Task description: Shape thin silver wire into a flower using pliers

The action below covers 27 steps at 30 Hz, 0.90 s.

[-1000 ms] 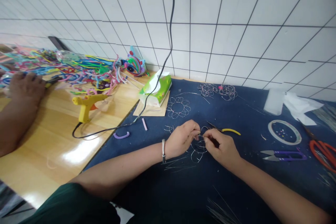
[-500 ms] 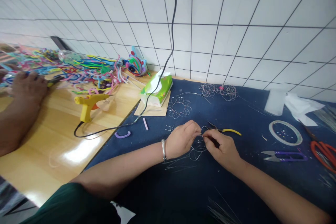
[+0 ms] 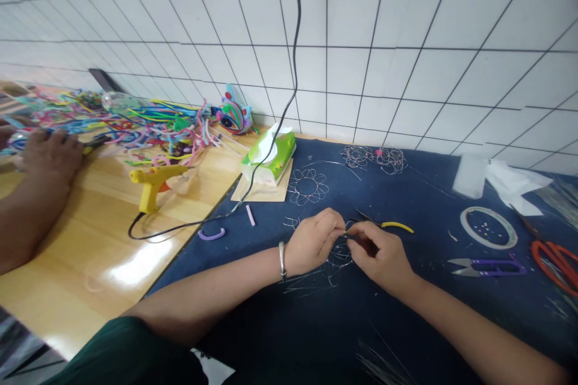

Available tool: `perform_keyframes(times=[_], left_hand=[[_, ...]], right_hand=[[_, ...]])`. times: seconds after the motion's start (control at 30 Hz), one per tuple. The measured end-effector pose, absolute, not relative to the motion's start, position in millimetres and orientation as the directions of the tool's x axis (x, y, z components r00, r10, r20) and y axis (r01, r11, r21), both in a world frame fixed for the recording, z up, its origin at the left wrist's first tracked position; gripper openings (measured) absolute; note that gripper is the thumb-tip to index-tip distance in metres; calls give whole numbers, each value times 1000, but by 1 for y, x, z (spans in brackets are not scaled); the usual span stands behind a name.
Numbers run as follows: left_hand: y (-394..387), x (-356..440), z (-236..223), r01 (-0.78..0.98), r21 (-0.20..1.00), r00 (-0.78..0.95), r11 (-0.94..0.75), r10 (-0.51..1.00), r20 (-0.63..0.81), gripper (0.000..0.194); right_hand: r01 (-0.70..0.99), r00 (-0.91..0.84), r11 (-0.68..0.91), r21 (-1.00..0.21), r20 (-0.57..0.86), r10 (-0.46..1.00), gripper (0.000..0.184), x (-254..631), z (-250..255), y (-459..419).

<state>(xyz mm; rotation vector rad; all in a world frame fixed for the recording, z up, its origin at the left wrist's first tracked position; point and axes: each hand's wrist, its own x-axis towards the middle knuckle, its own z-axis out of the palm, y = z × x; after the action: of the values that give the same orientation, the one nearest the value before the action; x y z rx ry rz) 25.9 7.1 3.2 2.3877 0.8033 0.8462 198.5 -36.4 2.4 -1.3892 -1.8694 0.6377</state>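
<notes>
A looped wire shape (image 3: 339, 257) hangs between my two hands, just over the dark blue cloth. My left hand (image 3: 312, 243), with a silver bangle at the wrist, pinches the wire near its top. Opposite it, my right hand (image 3: 378, 252) grips the same wire with thumb and forefinger, the fingertips of both hands almost meeting. The exact spot they hold is too small to make out. Behind my right hand lie yellow-handled pliers (image 3: 396, 227), partly hidden. A finished-looking wire flower ring (image 3: 307, 186) rests beyond my left hand.
Purple thread snips (image 3: 487, 267), a round dish of beads (image 3: 465, 225) and orange scissors (image 3: 553, 261) lie at right. A tissue pack (image 3: 282, 153) stands behind. On the wooden table are a yellow glue gun (image 3: 151, 183), pipe cleaners (image 3: 176, 114) and another person's hand (image 3: 52, 156).
The wire shape has shifted and turned slightly between my fingers. My hands stay almost in place, and the view has moved a little.
</notes>
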Motion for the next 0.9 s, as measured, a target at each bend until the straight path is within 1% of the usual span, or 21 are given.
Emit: perform_keyframes(times=[0.17, 0.5, 0.67, 0.77, 0.9], left_hand=[[6, 26, 2, 389, 554, 670, -736, 639, 378, 13], [6, 27, 0, 375, 547, 675, -749, 625, 393, 12], [4, 26, -1, 390, 538, 664, -747, 633, 397, 12], [3, 25, 0, 419, 531, 654, -736, 650, 385, 11], [3, 25, 0, 446, 533, 636, -719, 674, 376, 12]], right_hand=[[648, -116, 258, -716, 242, 963, 9, 197, 3, -35], [587, -135, 245, -772, 206, 969, 4, 195, 4, -36], [603, -114, 213, -769, 181, 977, 6, 194, 4, -37], [607, -139, 218, -765, 168, 976, 7, 195, 4, -37], [593, -188, 261, -762, 184, 965, 9, 198, 4, -37]])
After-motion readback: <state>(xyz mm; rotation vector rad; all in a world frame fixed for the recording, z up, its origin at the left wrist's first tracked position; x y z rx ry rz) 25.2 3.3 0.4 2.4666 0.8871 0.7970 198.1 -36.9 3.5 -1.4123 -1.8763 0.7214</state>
